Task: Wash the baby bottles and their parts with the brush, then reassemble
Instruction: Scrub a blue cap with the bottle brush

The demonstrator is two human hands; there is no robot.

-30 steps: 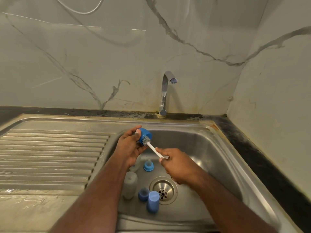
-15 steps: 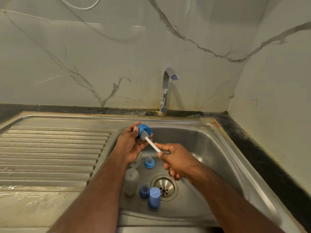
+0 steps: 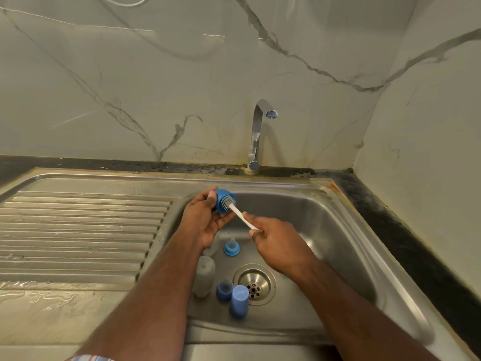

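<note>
Sink (image 3: 338,246) with clear bottle (image 3: 204,276), blue cap (image 3: 239,300), two nipple collars (image 3: 231,248).

The steel sink (image 3: 338,230) holds a clear bottle (image 3: 204,276) lying beside the drain (image 3: 255,284), two blue teat collars (image 3: 231,247) and a blue cap (image 3: 239,300)

Brush head (image 3: 229,201) inside blue cap (image 3: 221,204)

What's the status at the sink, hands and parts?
Left hand grips blue cap. Right hand holds brush, bristles inside cap. Bottle, nipple ring waiting in sink. Nothing blocking.
</note>
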